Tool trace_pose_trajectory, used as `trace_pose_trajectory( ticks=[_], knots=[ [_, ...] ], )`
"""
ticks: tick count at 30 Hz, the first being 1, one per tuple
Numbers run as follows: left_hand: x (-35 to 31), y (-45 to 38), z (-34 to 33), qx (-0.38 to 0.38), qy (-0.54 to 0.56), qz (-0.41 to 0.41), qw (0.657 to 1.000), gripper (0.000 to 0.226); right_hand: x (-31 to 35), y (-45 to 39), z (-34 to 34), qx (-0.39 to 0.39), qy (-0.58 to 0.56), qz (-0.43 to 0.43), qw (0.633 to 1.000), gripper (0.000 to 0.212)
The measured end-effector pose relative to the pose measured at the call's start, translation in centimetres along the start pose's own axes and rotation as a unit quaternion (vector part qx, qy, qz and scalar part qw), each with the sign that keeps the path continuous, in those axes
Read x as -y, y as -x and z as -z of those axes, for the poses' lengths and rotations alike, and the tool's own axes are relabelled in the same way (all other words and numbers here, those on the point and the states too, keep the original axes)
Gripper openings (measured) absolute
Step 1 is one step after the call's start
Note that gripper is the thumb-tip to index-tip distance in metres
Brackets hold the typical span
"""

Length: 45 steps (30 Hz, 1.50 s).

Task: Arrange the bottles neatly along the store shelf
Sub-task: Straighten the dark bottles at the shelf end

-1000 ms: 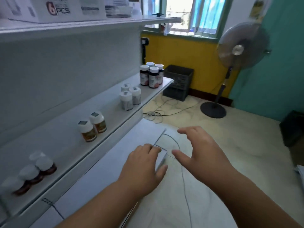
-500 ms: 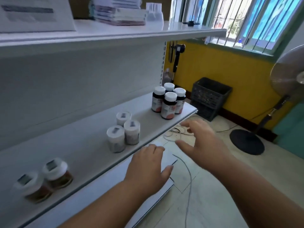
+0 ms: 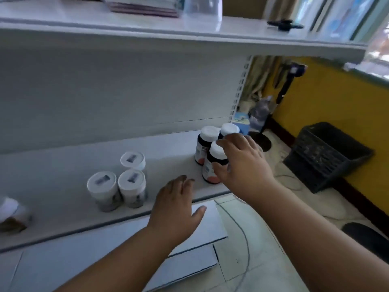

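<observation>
Three dark bottles with white caps stand in a tight cluster at the right end of the white shelf (image 3: 63,165). My right hand (image 3: 244,165) curls round the front dark bottle (image 3: 209,174), thumb on its side and fingers over its cap. Behind it stand the other two dark bottles (image 3: 207,133), one partly hidden by my fingers. Three white-capped pale bottles (image 3: 131,180) are grouped mid-shelf. My left hand (image 3: 176,207) hovers over the shelf's front edge with fingers relaxed, holding nothing. A blurred amber jar (image 3: 10,213) sits at the far left.
An upper shelf (image 3: 189,39) with stacked packs and a clear container hangs overhead. A lower shelf board (image 3: 105,249) juts out below my arms. On the floor to the right are a black crate (image 3: 324,157), cables and a dark fan base (image 3: 366,234).
The view has shifted right and closer to the shelf. My right hand reached forward from above the floor onto the front dark bottle. My left hand moved up to the shelf's edge.
</observation>
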<state>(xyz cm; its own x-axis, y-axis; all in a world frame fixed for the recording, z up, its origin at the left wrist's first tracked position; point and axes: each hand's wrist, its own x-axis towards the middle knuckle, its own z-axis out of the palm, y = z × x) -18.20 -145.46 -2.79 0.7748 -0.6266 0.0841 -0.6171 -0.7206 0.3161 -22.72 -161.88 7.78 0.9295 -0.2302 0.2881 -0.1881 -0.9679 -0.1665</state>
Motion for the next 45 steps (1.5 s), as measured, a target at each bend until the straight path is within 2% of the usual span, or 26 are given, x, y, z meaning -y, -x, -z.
trace_pose_trajectory(
  ticks=[4, 8, 12, 17, 19, 22, 24, 26, 29, 31, 34, 36, 38, 42, 43, 45],
  knots=[
    [-2.4, -0.4, -0.9, -0.029, 0.024, 0.069, 0.997, 0.077, -3.0, -1.3, -0.5, -0.014, 0.014, 0.086, 0.996, 0.042],
    [-4.4, -1.5, -1.9, -0.052, 0.032, 0.11, 0.992, 0.076, -4.8, -2.3, -1.5, -0.009, 0.028, 0.136, 0.99, 0.032],
    [-4.8, -1.3, -2.9, -0.009, -0.002, 0.14, 0.99, 0.08, -5.2, -2.6, -2.2, -0.02, 0.011, 0.182, 0.983, 0.029],
    [-5.3, -1.0, -3.0, 0.031, -0.068, 0.131, 0.989, 0.095, -5.8, -3.2, -2.1, -0.007, -0.045, 0.2, 0.979, 0.021],
    [-5.4, -1.0, -2.4, 0.041, -0.028, 0.143, 0.988, 0.094, -5.9, -3.3, -1.2, 0.018, -0.095, 0.185, 0.978, 0.022],
    [-5.3, -1.0, -1.0, -0.014, 0.169, 0.187, 0.968, 0.09, -6.0, -3.0, 0.5, 0.043, -0.19, 0.135, 0.971, 0.026],
    [-5.9, -0.5, 0.2, -0.058, 0.306, 0.196, 0.93, 0.086, -6.1, -2.7, 1.7, 0.061, -0.274, 0.091, 0.955, 0.026],
    [-6.7, 0.2, 1.0, -0.076, 0.372, 0.182, 0.907, 0.072, -6.0, -2.6, 2.8, 0.096, -0.361, 0.053, 0.926, 0.023],
    [-8.3, 1.4, 1.5, -0.127, 0.442, 0.176, 0.87, 0.052, -6.3, -3.0, 3.3, 0.152, -0.453, 0.051, 0.877, 0.022],
    [-9.3, 1.8, 1.6, -0.163, 0.465, 0.178, 0.852, 0.052, -6.5, -3.1, 3.3, 0.186, -0.503, 0.062, 0.842, 0.022],
    [-10.7, 2.3, 1.6, -0.176, 0.477, 0.19, 0.84, 0.055, -6.9, -2.8, 3.2, 0.235, -0.583, 0.072, 0.775, 0.02],
    [-11.3, 2.4, 1.5, -0.17, 0.489, 0.192, 0.834, 0.057, -7.1, -2.8, 3.3, 0.227, -0.592, 0.073, 0.77, 0.017],
    [-11.9, 2.5, 1.5, -0.163, 0.509, 0.198, 0.822, 0.056, -7.0, -2.7, 3.3, 0.193, -0.583, 0.061, 0.787, 0.018],
    [-12.8, 2.1, 1.3, -0.162, 0.533, 0.195, 0.807, 0.053, -6.9, -2.5, 3.2, 0.18, -0.554, 0.044, 0.812, 0.037],
    [-13.0, 2.1, 1.4, -0.157, 0.55, 0.188, 0.798, 0.05, -7.1, -2.5, 3.2, 0.198, -0.566, 0.043, 0.799, 0.034],
    [-13.3, 2.2, 1.6, -0.127, 0.591, 0.172, 0.778, 0.043, -7.7, -2.4, 3.3, 0.252, -0.629, 0.022, 0.735, 0.023]
  ],
)
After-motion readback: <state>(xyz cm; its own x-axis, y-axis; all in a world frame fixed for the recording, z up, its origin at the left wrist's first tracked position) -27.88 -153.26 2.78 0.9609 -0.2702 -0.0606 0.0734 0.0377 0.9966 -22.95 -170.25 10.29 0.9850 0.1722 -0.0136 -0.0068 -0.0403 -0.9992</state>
